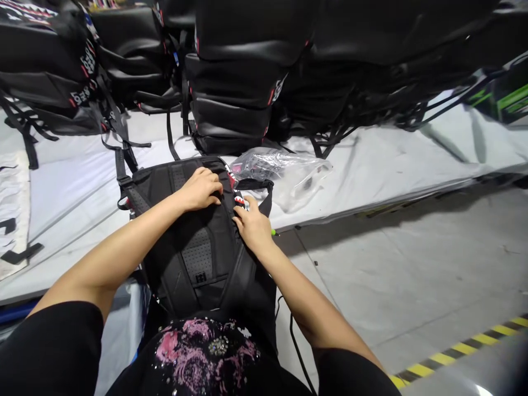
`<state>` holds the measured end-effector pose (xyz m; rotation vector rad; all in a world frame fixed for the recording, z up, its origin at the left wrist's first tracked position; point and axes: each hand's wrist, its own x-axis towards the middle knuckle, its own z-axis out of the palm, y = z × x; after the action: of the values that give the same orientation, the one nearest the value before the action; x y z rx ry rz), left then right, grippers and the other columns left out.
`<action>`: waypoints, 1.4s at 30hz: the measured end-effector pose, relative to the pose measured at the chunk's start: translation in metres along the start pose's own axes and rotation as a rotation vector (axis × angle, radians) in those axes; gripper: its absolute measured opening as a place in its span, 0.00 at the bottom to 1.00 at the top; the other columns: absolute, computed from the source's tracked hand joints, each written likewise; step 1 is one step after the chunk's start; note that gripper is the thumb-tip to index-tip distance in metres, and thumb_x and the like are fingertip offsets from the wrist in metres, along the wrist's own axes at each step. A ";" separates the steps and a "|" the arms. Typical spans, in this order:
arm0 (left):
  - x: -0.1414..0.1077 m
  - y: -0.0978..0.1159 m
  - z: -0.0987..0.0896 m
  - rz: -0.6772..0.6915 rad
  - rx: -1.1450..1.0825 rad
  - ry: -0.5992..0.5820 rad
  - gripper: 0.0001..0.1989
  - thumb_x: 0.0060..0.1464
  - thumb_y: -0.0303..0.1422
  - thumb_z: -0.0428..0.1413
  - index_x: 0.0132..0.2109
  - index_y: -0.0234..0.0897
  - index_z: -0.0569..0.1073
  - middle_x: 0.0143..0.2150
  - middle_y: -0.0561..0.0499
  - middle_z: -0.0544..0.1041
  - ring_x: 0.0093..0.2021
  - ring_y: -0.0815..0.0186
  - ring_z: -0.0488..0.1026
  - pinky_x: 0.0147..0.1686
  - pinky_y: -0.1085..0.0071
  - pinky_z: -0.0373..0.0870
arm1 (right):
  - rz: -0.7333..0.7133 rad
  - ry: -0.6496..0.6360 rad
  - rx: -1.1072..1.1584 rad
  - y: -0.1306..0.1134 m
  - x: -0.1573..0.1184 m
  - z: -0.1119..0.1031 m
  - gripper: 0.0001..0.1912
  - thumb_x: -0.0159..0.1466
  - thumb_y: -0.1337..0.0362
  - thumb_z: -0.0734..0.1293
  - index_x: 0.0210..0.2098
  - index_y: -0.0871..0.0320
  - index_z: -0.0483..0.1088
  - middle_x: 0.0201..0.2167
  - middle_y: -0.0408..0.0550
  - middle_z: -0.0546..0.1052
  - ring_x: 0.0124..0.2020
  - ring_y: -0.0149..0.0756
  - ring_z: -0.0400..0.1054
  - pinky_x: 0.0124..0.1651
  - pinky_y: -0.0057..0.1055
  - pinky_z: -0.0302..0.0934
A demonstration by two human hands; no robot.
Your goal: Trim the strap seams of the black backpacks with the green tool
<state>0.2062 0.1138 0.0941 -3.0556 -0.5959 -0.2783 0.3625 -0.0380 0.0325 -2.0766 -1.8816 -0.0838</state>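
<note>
A black backpack with padded mesh panels lies back side up, partly on the white-covered table and against the person's front. On its upper part rests my left hand, fingers curled at the back panel near the right edge. My right hand is closed on that side edge, beside a red and white patterned strip. Both hands are near each other. What lies under my left fingertips is hidden. A pen with a green end sticks out beside my right hand.
Stacked black bags line the back of the white-covered table, straps hanging down. A clear plastic bag lies right of the backpack. Printed fabric is at far left. Yellow-black tape marks the floor at right.
</note>
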 end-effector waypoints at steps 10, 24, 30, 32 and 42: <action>-0.015 0.006 0.000 0.031 -0.004 0.079 0.11 0.53 0.35 0.63 0.42 0.36 0.77 0.43 0.46 0.74 0.50 0.59 0.65 0.65 0.52 0.50 | -0.036 0.150 0.554 0.020 0.008 0.004 0.06 0.63 0.68 0.62 0.29 0.56 0.66 0.52 0.55 0.72 0.49 0.42 0.70 0.52 0.37 0.64; -0.022 0.031 0.034 -0.094 -0.038 0.247 0.14 0.58 0.29 0.56 0.52 0.36 0.75 0.60 0.42 0.70 0.67 0.52 0.56 0.68 0.45 0.47 | 0.132 0.107 0.998 0.028 0.001 0.006 0.08 0.61 0.59 0.64 0.32 0.57 0.68 0.36 0.47 0.77 0.22 0.29 0.65 0.27 0.29 0.63; -0.018 0.084 0.073 -0.143 -0.183 0.235 0.13 0.59 0.34 0.55 0.50 0.38 0.76 0.50 0.46 0.78 0.55 0.56 0.68 0.63 0.47 0.53 | -0.038 0.162 0.705 0.026 -0.012 0.008 0.09 0.64 0.59 0.62 0.34 0.56 0.70 0.30 0.45 0.76 0.32 0.36 0.72 0.40 0.32 0.64; -0.010 0.093 0.084 -0.183 -0.202 0.212 0.13 0.61 0.31 0.51 0.48 0.37 0.77 0.46 0.47 0.80 0.54 0.58 0.70 0.65 0.48 0.51 | -0.032 0.180 0.625 0.030 -0.016 0.010 0.11 0.64 0.58 0.61 0.37 0.56 0.72 0.35 0.48 0.78 0.36 0.39 0.73 0.42 0.34 0.64; -0.007 0.085 0.094 -0.094 -0.109 0.251 0.20 0.65 0.33 0.42 0.52 0.42 0.78 0.56 0.50 0.76 0.56 0.63 0.71 0.65 0.58 0.56 | 0.058 0.170 0.400 0.051 -0.006 0.016 0.17 0.59 0.47 0.63 0.38 0.51 0.73 0.36 0.53 0.78 0.37 0.55 0.74 0.40 0.47 0.66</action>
<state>0.2480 0.0369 0.0015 -3.0262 -0.7308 -0.7064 0.4091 -0.0423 0.0054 -1.7886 -1.5845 0.1181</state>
